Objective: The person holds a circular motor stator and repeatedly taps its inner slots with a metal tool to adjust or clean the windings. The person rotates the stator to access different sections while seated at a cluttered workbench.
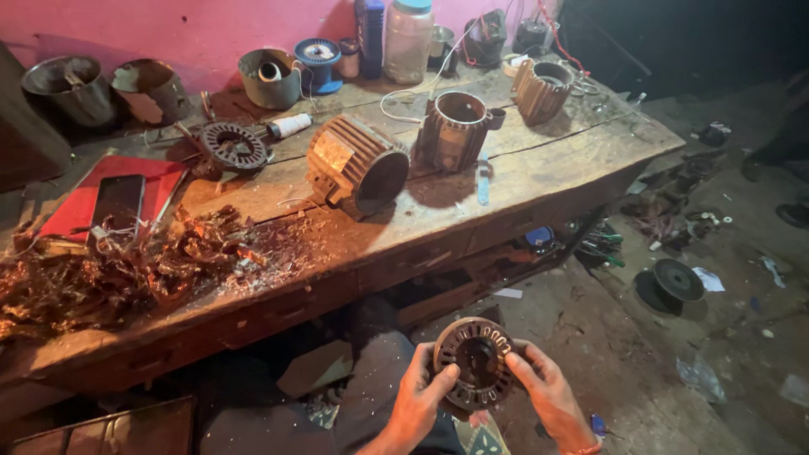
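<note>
Left hand point(419, 396) and right hand point(543, 392) grip a round, slotted, rusty metal stator core point(477, 361) at six o'clock, its open face toward the camera. A red flat folder point(88, 192) lies at ten o'clock on the worn wooden workbench point(539, 168); a clear plastic jar point(408, 38) stands at twelve.

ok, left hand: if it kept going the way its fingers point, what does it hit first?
The left hand points up and right, thumb already on the round dark slotted metal stator ring it holds. Beyond that likely the right hand; depth unclear.

Round, dark slotted stator core point(477, 363) with a central hole, upright, face toward the camera, low over the floor.
</note>
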